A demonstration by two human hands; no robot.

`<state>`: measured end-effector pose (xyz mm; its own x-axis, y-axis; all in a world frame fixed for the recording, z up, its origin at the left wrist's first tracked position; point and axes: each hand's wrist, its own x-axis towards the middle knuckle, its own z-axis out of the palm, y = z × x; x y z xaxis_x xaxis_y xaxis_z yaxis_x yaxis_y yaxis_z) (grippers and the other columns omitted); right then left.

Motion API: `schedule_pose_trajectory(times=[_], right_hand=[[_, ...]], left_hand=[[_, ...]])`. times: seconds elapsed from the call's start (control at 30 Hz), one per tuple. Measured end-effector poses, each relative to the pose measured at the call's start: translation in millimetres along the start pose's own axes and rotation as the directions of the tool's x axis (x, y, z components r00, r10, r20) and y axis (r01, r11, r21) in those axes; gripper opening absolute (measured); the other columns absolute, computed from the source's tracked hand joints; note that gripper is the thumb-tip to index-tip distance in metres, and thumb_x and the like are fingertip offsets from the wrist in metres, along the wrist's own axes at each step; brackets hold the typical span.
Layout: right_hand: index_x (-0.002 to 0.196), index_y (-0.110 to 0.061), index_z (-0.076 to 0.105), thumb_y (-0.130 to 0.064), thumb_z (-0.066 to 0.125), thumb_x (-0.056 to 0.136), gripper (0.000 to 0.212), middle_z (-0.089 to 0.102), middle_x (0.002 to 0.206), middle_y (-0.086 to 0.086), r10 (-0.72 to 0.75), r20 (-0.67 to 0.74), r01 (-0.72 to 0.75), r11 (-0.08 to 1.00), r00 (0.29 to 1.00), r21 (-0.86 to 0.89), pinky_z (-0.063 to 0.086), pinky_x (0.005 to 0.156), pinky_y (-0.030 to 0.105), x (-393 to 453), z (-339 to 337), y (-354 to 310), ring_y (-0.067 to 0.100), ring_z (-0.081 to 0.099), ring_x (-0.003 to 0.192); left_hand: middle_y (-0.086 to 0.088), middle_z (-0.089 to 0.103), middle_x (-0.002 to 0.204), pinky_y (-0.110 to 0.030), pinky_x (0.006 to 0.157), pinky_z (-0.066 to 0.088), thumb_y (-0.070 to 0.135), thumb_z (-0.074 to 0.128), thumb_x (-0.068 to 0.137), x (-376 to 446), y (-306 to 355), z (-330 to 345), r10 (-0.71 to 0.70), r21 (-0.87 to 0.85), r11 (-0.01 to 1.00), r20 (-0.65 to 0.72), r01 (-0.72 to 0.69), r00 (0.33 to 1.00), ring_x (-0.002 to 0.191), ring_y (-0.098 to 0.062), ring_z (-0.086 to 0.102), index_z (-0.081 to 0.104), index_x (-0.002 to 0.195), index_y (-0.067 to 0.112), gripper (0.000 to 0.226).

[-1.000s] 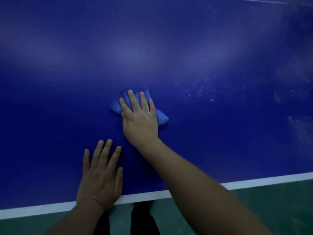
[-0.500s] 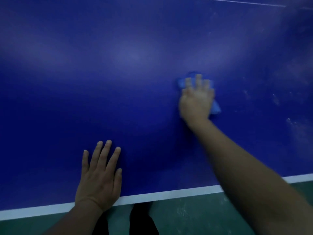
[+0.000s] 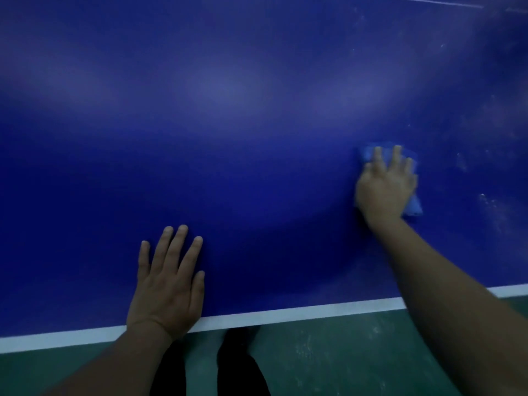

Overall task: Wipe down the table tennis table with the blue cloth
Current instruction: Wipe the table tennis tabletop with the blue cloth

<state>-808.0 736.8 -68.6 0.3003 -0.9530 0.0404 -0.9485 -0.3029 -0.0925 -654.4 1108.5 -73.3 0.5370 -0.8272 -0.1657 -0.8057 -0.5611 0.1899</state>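
Two hands lay on the table. The right hand pressed flat on the cloth, fingers straight and a little spread, blurred, with the cloth showing beyond the fingertips and again at the wrist side, on the right part of the blue top. The left hand rested palm down with straight fingers, holding nothing, its heel over the white line at the near edge. Both hands were well apart. Pale specks dotted the top to the right of the cloth. A thin white line crossed the far top right. Below the edge lay a green floor and dark trouser legs.
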Motion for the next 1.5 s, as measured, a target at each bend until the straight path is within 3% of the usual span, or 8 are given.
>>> schedule_pose_trajectory(times=[0.27, 0.43, 0.53, 0.77, 1.0, 1.1, 1.27, 1.5], right_hand=[[0.142, -0.028, 0.054, -0.038, 0.04, 0.101, 0.045, 0.039, 0.157, 0.005, -0.88, 0.11, 0.88, 0.47, 0.462, 0.071, 0.027, 0.114, 0.053, -89.6, 9.8, -23.3, 0.036, 0.035, 0.144], [0.152, -0.028, 0.04, -0.037, 0.032, 0.104, 0.049, 0.023, 0.165, 0.004, -0.31, 0.076, 0.31, 0.951, 0.948, 0.004, 0.018, 0.119, 0.054, -21.5, 2.6, -8.7, 0.034, 0.02, 0.15], [0.15, -0.026, 0.044, -0.034, 0.038, 0.102, 0.049, 0.026, 0.164, 0.006, -0.312, 0.049, 0.312, 0.95, 0.949, 0.014, 0.02, 0.117, 0.054, -64.0, 7.2, -44.6, 0.035, 0.023, 0.149], [0.144, -0.03, 0.052, -0.034, 0.048, 0.1, 0.045, 0.037, 0.159, 0.003, -0.938, 0.112, 0.933, 0.341, 0.329, 0.116, 0.024, 0.118, 0.052, -153.7, 5.0, -5.1, 0.036, 0.033, 0.146], [0.15, -0.027, 0.045, -0.037, 0.038, 0.102, 0.049, 0.027, 0.163, 0.004, -0.203, 0.075, 0.202, 0.979, 0.976, 0.019, 0.019, 0.118, 0.055, -62.8, -0.7, 7.1, 0.036, 0.023, 0.149], [0.144, -0.024, 0.052, -0.029, 0.049, 0.097, 0.047, 0.035, 0.159, 0.009, -0.367, 0.036, 0.366, 0.93, 0.929, 0.039, 0.025, 0.114, 0.056, -81.0, 3.6, -39.4, 0.039, 0.032, 0.145], [0.146, -0.033, 0.048, -0.038, 0.04, 0.101, 0.046, 0.033, 0.161, -0.001, -0.871, 0.119, 0.868, 0.488, 0.476, 0.097, 0.021, 0.119, 0.051, -79.7, 12.1, -45.9, 0.031, 0.027, 0.149], [0.15, -0.035, 0.042, -0.036, 0.04, 0.104, 0.046, 0.025, 0.164, -0.005, -0.605, 0.149, 0.604, 0.795, 0.782, 0.061, 0.012, 0.121, 0.049, 19.5, 10.3, -63.2, 0.029, 0.018, 0.152]], left_hand=[[-0.013, 0.026, 0.161, -0.059, 0.12, 0.009, 0.04, 0.026, 0.094, 0.7, 2.3, -3.7, -0.034, -0.023, 0.999, 0.021, 0.035, 0.999, 0.151, -0.029, 0.015, 0.041, 0.149, 0.011, 0.063], [-0.012, 0.025, 0.161, -0.058, 0.12, 0.007, 0.04, 0.023, 0.095, 0.7, 1.8, -3.5, -0.038, -0.045, 0.998, 0.013, 0.039, 0.999, 0.151, -0.029, 0.014, 0.04, 0.15, 0.013, 0.064], [-0.011, 0.024, 0.162, -0.057, 0.121, 0.005, 0.041, 0.022, 0.095, -0.4, 0.6, -2.6, -0.047, -0.06, 0.997, 0.015, 0.048, 0.999, 0.152, -0.027, 0.012, 0.038, 0.151, 0.014, 0.064], [-0.009, 0.022, 0.163, -0.054, 0.122, 0.001, 0.042, 0.024, 0.094, -1.1, -0.3, -0.9, -0.046, -0.07, 0.996, 0.009, 0.047, 0.999, 0.152, -0.025, 0.009, 0.036, 0.152, 0.016, 0.064], [-0.017, 0.039, 0.151, -0.057, 0.12, 0.013, 0.04, 0.031, 0.091, 0.2, 7.5, -8.4, -0.084, -0.058, 0.995, 0.006, 0.084, 0.996, 0.143, -0.035, 0.028, 0.046, 0.145, 0.011, 0.063], [-0.021, 0.051, 0.137, -0.059, 0.115, 0.025, 0.037, 0.035, 0.088, 12.8, 12.0, -15.9, -0.116, -0.074, 0.991, -0.04, 0.112, 0.992, 0.129, -0.039, 0.043, 0.055, 0.135, 0.005, 0.06], [-0.02, 0.051, 0.138, -0.058, 0.116, 0.024, 0.036, 0.034, 0.089, 74.1, 11.6, -31.3, -0.089, -0.089, 0.993, -0.097, 0.08, 0.991, 0.13, -0.04, 0.046, 0.056, 0.134, 0.004, 0.06], [-0.007, 0.014, 0.165, -0.045, 0.123, -0.002, 0.038, 0.036, 0.1, 191.1, 16.0, -34.6, -0.063, -0.104, 0.993, -0.084, 0.054, 0.994, 0.152, -0.023, 0.008, 0.027, 0.155, 0.017, 0.059]])
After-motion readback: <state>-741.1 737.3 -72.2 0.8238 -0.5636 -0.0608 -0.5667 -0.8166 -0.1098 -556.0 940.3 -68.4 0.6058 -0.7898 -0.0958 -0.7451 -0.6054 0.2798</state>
